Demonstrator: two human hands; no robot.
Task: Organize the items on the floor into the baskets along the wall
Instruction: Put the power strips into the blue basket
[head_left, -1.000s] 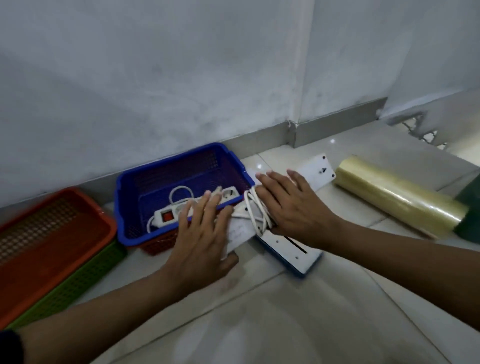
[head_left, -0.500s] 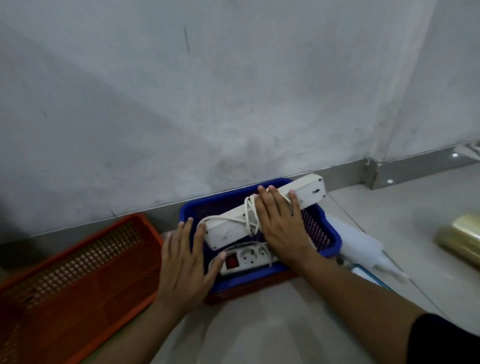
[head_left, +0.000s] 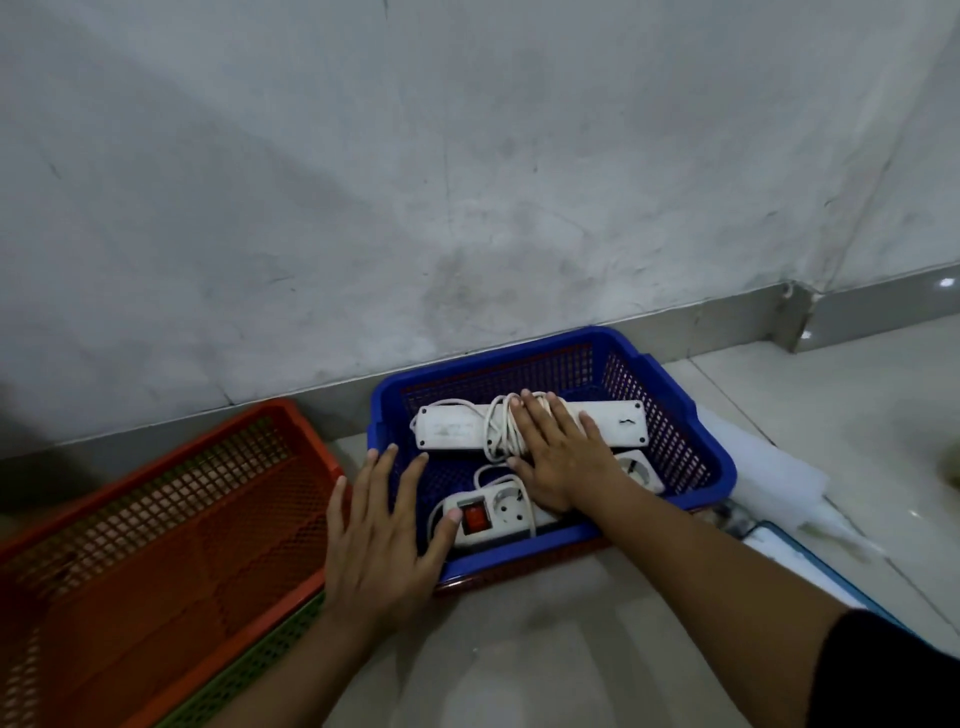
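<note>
Since half a second ago, the long power strip (head_left: 530, 425) has come down from above the rim of the blue basket (head_left: 717, 457) and now lies flat inside it, along the far side near the wall. One second ago it was outside the basket, over the floor.

Right hand (head_left: 558, 457): palm down on the middle of the long strip, fingers straight and slightly spread, pressing on the coiled white cord (head_left: 498, 428) wrapped round the strip. No curl round it; hand flat. Forearm reaches in over the basket's near rim.

Left hand (head_left: 384, 525): palm down, fingers spread and straight, over the basket's near-left corner. Thumb tip just beside the red switch of the second power strip (head_left: 491, 512); grips nothing.

Long strip: white, rectangular, back face up with small screw holes, cord bundled at its centre. Second strip: white, shorter, red rocker switch and round sockets, lying in the near part of the same basket, partly under the right wrist.

Blue basket sits against the wall skirting. Orange basket (head_left: 171, 499) just to its left, stacked on a green basket (head_left: 249, 670).
</note>
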